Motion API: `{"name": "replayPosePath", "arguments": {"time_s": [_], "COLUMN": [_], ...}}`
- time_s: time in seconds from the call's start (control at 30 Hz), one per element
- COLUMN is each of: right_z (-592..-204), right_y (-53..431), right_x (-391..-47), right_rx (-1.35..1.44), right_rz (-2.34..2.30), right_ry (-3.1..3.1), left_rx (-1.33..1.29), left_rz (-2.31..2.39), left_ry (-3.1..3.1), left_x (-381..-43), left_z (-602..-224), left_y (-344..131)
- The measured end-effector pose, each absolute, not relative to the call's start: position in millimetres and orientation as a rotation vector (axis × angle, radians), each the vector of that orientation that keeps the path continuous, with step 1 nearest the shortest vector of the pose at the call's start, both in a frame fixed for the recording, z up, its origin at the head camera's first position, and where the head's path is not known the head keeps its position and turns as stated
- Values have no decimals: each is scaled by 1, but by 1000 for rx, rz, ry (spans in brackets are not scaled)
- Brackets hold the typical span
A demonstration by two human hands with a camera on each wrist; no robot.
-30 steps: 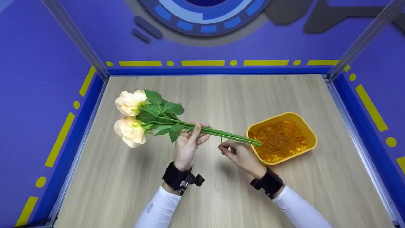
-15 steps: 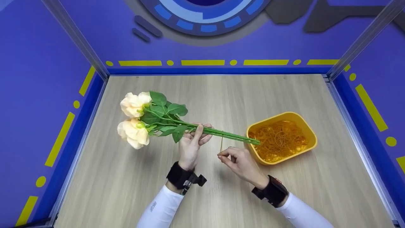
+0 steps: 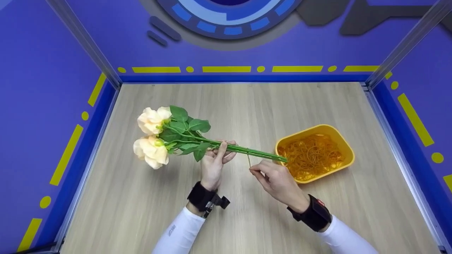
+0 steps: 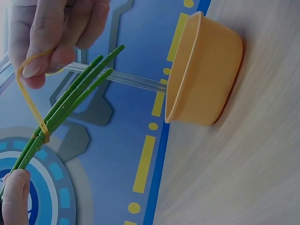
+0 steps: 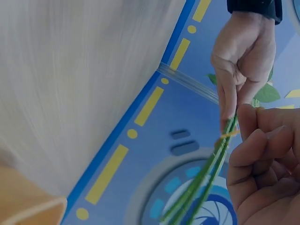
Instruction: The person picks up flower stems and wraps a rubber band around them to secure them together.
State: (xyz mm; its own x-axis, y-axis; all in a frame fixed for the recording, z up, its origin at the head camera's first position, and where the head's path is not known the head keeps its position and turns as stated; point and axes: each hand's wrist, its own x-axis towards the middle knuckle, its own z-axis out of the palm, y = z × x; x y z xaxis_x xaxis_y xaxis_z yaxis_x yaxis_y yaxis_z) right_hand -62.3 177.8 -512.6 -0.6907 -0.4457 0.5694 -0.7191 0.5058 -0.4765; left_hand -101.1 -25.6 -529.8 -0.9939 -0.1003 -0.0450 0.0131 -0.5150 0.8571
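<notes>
Cream artificial roses (image 3: 152,152) with green leaves lie across my left hand (image 3: 213,164), heads pointing left. Thumb and fingers of that hand grip the bundled green stems (image 3: 259,153) partway along. A thin yellow rubber band (image 4: 32,101) is looped round the stems beyond the left fingers, as the left wrist view shows. My right hand (image 3: 279,181) pinches the free end of the band between thumb and fingertips and pulls it taut toward me, below the stems. The cut stem ends (image 4: 115,54) reach out past the band, over the container's near-left rim in the head view.
A yellow plastic container (image 3: 349,160) full of loose rubber bands (image 3: 314,155) stands on the wooden table (image 3: 370,211), right beside my right hand. Blue panels with yellow marks (image 3: 226,69) enclose the table at the back and sides.
My right hand has moved toward me and slightly right, stretching the rubber band away from the stems. The roses and left hand have shifted slightly right and toward me.
</notes>
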Motion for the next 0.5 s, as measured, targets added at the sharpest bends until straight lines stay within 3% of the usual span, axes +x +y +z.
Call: {"name": "replayPosePath", "arguments": {"time_s": [0.5], "right_z": [-491], "right_y": [174], "right_x": [-66], "right_rx": [1049], "right_rz": [1177], "right_ry": [-2286], "left_rx": [138], "left_rz": [-2654], "left_ry": [-1575], "left_x": [-101], "left_z": [-541], "left_y": [-24]}}
